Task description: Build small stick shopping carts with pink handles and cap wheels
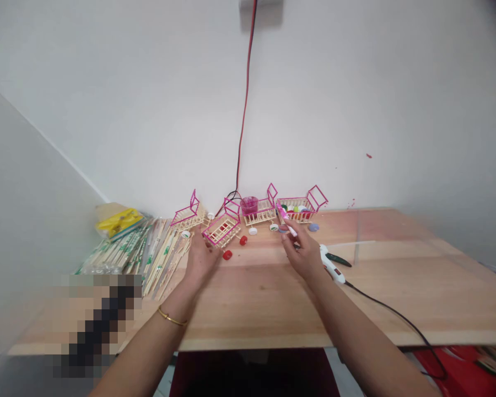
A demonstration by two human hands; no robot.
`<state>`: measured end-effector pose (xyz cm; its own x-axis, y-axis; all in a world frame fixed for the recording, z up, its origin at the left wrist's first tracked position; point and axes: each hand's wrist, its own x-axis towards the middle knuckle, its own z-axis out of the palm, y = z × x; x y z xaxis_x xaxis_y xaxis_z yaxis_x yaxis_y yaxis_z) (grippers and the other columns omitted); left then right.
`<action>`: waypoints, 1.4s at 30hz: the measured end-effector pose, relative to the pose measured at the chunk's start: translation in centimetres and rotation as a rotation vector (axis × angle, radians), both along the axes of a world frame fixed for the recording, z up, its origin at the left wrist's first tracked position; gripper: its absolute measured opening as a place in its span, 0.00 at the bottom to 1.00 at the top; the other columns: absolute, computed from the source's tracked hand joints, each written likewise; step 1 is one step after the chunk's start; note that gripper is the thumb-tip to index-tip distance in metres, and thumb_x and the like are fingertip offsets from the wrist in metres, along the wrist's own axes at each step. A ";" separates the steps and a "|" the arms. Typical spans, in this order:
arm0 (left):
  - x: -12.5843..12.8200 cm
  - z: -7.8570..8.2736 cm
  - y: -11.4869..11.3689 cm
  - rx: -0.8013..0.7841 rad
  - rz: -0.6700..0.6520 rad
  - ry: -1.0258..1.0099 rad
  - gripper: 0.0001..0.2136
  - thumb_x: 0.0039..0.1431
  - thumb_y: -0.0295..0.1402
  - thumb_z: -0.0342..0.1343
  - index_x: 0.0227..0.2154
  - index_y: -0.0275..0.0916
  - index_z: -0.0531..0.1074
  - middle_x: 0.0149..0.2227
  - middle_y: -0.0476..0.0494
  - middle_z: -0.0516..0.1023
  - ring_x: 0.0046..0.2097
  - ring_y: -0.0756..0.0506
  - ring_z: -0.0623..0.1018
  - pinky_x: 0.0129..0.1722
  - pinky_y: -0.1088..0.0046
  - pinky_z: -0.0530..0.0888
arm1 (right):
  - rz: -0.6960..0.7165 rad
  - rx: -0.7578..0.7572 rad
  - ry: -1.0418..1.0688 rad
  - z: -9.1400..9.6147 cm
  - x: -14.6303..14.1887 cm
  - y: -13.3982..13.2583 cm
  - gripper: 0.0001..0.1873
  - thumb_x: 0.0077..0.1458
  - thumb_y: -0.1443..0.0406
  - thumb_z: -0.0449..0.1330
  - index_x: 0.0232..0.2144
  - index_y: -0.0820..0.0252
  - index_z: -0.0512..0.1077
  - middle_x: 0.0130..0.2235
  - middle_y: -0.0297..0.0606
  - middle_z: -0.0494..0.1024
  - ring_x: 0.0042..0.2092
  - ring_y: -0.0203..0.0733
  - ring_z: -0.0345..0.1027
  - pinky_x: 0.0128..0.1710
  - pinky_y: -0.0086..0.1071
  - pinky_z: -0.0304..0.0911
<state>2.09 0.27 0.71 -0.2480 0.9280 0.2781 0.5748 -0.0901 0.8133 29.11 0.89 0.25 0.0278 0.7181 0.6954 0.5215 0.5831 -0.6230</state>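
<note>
My left hand (201,255) is closed at the near left end of a miniature shopping cart (222,231) made of thin wooden sticks, with pink-painted top rails and red bottle-cap wheels. My right hand (305,252) pinches a white-handled brush (289,225) whose far end is covered in pink. A clear cup of pink paint (250,207) stands by a second cart (264,212) with white wheels. To its right, another cart (295,208) holds coloured caps. A further pink-railed cart (186,218) stands at the left.
Bundles of wooden skewers (119,248) and a yellow packet (119,221) lie on the left of the table (256,309). Right of my right hand are a white glue gun (334,270) with a trailing black cord and a dark-handled tool (339,259). A wall rises behind.
</note>
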 end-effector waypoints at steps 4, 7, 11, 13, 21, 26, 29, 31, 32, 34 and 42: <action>0.3 0.2 0.2 -0.009 -0.098 -0.098 0.36 0.45 0.25 0.60 0.58 0.42 0.54 0.42 0.42 0.76 0.36 0.46 0.79 0.35 0.67 0.77 | -0.001 0.009 -0.009 0.0 0.0 0.1 0.20 0.60 0.63 0.55 0.55 0.55 0.66 0.45 0.42 0.79 0.35 0.38 0.72 0.37 0.33 0.69; 0.9 0.3 -0.1 -0.013 -0.138 -0.153 0.36 0.44 0.23 0.59 0.58 0.41 0.54 0.43 0.43 0.76 0.37 0.46 0.79 0.36 0.68 0.78 | -0.012 0.007 -0.008 0.0 0.0 0.1 0.20 0.60 0.63 0.54 0.54 0.55 0.66 0.44 0.42 0.79 0.34 0.39 0.72 0.36 0.33 0.69; 0.4 0.3 0.6 -0.035 -0.205 -0.185 0.36 0.44 0.22 0.57 0.59 0.40 0.54 0.46 0.42 0.75 0.39 0.47 0.79 0.37 0.68 0.78 | -0.012 0.005 -0.019 0.0 0.0 0.1 0.20 0.60 0.62 0.54 0.54 0.55 0.66 0.43 0.42 0.79 0.33 0.38 0.72 0.35 0.33 0.70; -0.2 0.3 1.4 -0.025 -0.229 -0.179 0.35 0.44 0.22 0.57 0.58 0.40 0.55 0.48 0.41 0.74 0.40 0.46 0.79 0.38 0.67 0.77 | -0.012 0.003 -0.022 0.1 0.0 0.1 0.20 0.60 0.63 0.54 0.54 0.55 0.66 0.43 0.42 0.79 0.33 0.38 0.72 0.35 0.33 0.70; -1.6 -1.2 4.1 0.076 0.029 0.082 0.29 0.50 0.29 0.57 0.56 0.39 0.57 0.50 0.39 0.70 0.34 0.50 0.76 0.35 0.69 0.76 | -0.012 0.001 -0.025 -0.1 0.1 0.2 0.20 0.60 0.62 0.54 0.54 0.56 0.66 0.43 0.42 0.79 0.33 0.38 0.71 0.35 0.32 0.69; -1.2 -1.0 2.4 0.089 0.188 0.189 0.17 0.51 0.34 0.58 0.44 0.37 0.66 0.39 0.42 0.72 0.37 0.43 0.74 0.40 0.61 0.73 | -0.029 0.003 -0.028 0.1 0.1 0.1 0.20 0.61 0.62 0.54 0.55 0.55 0.66 0.43 0.42 0.79 0.32 0.37 0.70 0.35 0.32 0.68; 0.2 -0.7 0.9 0.111 -0.039 0.440 0.05 0.58 0.34 0.52 0.34 0.39 0.69 0.33 0.43 0.73 0.38 0.43 0.74 0.41 0.63 0.72 | -0.032 0.004 -0.018 0.1 0.0 0.0 0.20 0.60 0.63 0.54 0.55 0.55 0.66 0.43 0.41 0.79 0.33 0.37 0.70 0.35 0.32 0.68; 1.3 -0.8 0.5 0.160 -0.321 0.558 0.07 0.59 0.32 0.51 0.39 0.40 0.70 0.41 0.41 0.75 0.45 0.43 0.74 0.47 0.65 0.71 | -0.027 0.003 -0.019 0.0 0.0 0.1 0.21 0.60 0.63 0.55 0.55 0.55 0.66 0.44 0.41 0.79 0.33 0.37 0.70 0.36 0.32 0.68; 1.7 -0.9 0.5 0.164 -0.412 0.591 0.10 0.58 0.31 0.52 0.43 0.41 0.69 0.47 0.41 0.74 0.49 0.43 0.73 0.49 0.65 0.70 | -0.024 0.001 -0.020 0.0 0.0 0.1 0.21 0.60 0.63 0.55 0.55 0.55 0.65 0.44 0.41 0.79 0.33 0.37 0.71 0.36 0.32 0.68; 2.2 -1.0 0.9 0.151 -0.475 0.636 0.15 0.57 0.29 0.53 0.49 0.43 0.68 0.53 0.41 0.71 0.53 0.42 0.71 0.53 0.65 0.68 | -0.025 -0.006 -0.019 -0.1 0.1 0.2 0.20 0.60 0.63 0.55 0.55 0.55 0.66 0.44 0.41 0.78 0.33 0.38 0.71 0.35 0.32 0.68; 1.9 -1.4 3.9 0.083 -0.377 0.694 0.25 0.56 0.30 0.55 0.57 0.43 0.60 0.60 0.37 0.63 0.60 0.40 0.66 0.57 0.61 0.66 | -0.033 -0.011 -0.021 -0.3 0.2 0.5 0.20 0.60 0.63 0.55 0.55 0.54 0.66 0.44 0.41 0.78 0.34 0.38 0.71 0.35 0.33 0.68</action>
